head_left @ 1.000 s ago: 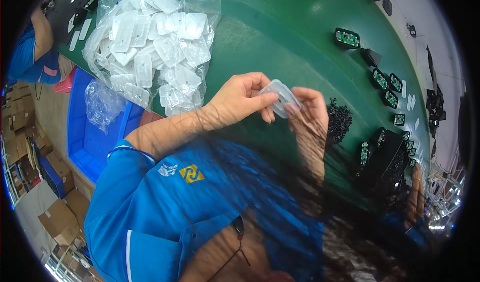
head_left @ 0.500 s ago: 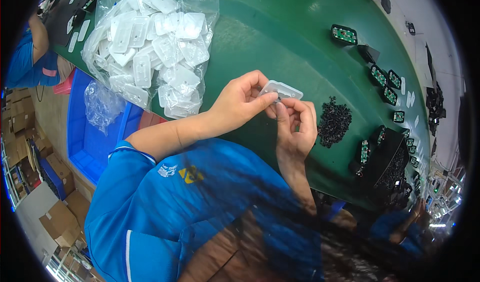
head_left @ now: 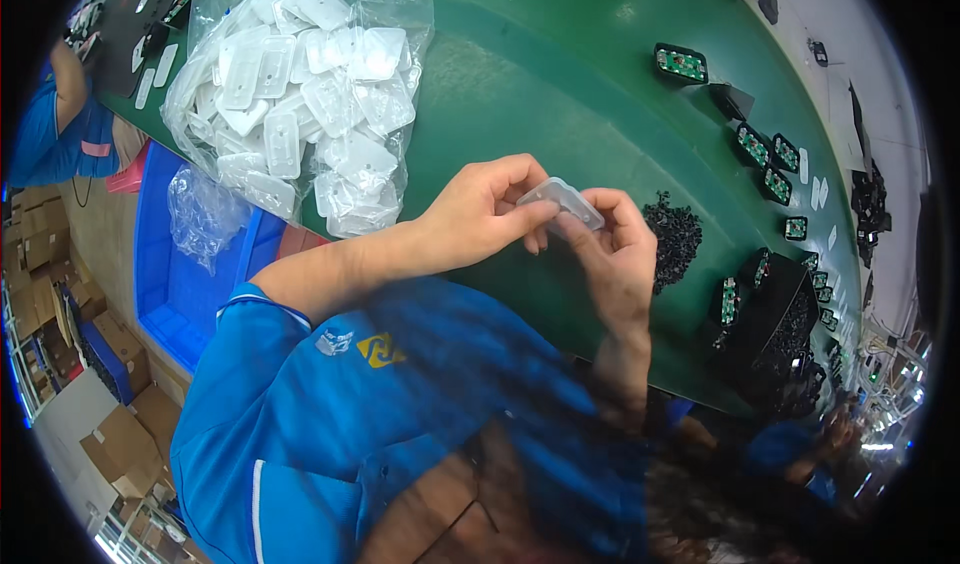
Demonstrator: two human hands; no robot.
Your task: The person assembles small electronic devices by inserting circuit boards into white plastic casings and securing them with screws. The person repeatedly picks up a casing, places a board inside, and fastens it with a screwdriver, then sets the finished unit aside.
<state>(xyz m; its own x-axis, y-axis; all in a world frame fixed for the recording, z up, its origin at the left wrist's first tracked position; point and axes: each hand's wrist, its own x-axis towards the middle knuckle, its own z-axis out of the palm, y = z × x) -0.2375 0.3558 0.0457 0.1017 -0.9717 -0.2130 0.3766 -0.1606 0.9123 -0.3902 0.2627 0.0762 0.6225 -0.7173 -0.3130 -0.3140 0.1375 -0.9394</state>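
Note:
Between my two hands, above the green table, is a translucent white plastic cover (head_left: 566,198) with rounded corners. My left hand (head_left: 490,204) pinches its left end, thumb on top and fingers beneath. At its right end my right hand (head_left: 618,244) grips the cover, with the thumb pressed against its near face. Whether a small black part sits under my thumbs cannot be made out. Just right of my right hand lies a pile of small black parts (head_left: 677,239). To the left, a clear plastic bag (head_left: 418,54) lies open, full of similar white covers (head_left: 283,144).
Black housings with green circuit boards (head_left: 682,63) stand along the right side of the green table (head_left: 520,74). A black box (head_left: 775,334) of small dark parts sits at the lower right. Left of the table are a blue bin (head_left: 175,294) and a co-worker's blue sleeve (head_left: 50,129).
My right hand has shifted from the cover's near edge to its right end. The cover has turned and tilted between my hands, and my left hand has moved slightly.

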